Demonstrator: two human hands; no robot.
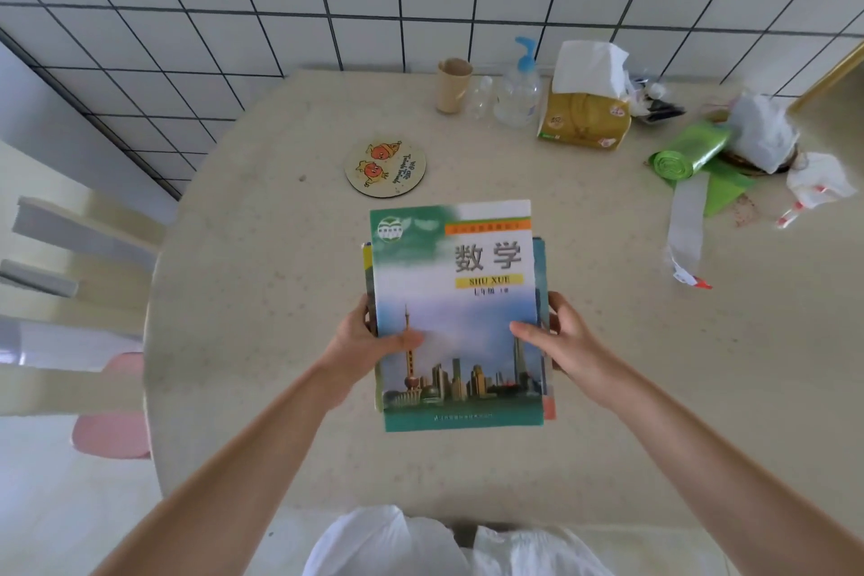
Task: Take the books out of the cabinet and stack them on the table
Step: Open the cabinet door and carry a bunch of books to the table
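I've got the stack of books [460, 318] gripped, left hand [369, 341] and right hand [561, 337] closed on its sides, just this side of the coaster [385, 168]. Stacking looks nearly finished; cabinet's out of view.

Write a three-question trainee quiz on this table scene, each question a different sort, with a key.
1. True or false: both hands grip the book stack.
2. What lies just beyond the stack? A) coaster B) cup C) tissue pack
3. Fill in: the green bag roll lies to the stack's far ____.

Key: 1 true: left hand and right hand hold its sides. 2 A, the coaster. 3 right.
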